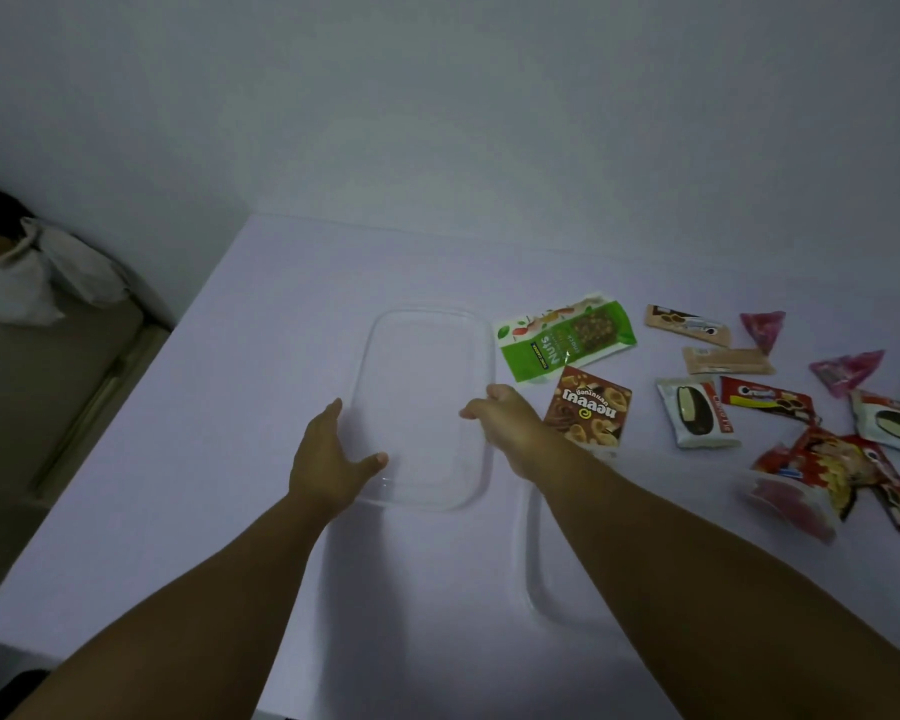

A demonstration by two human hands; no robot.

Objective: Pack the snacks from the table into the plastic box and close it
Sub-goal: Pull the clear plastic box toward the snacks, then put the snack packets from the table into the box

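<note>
Clear glossy plastic box on matt table — shiny foil snack wrappers (crinkled).

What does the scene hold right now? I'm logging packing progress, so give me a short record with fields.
box: clear plastic box, open, nothing inside
lid: clear lid, on table under right forearm
left hand: left hand at box's left wall
right hand: right hand at box's right wall
snacks: all on table, right of box, e.g. green nuts pack

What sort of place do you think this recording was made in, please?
Probably a room in a home, perhaps a bedroom. A plain white table stands against a bare white wall, with snack packets scattered on it, and white bags lie on what may be a bed at the left.
</note>
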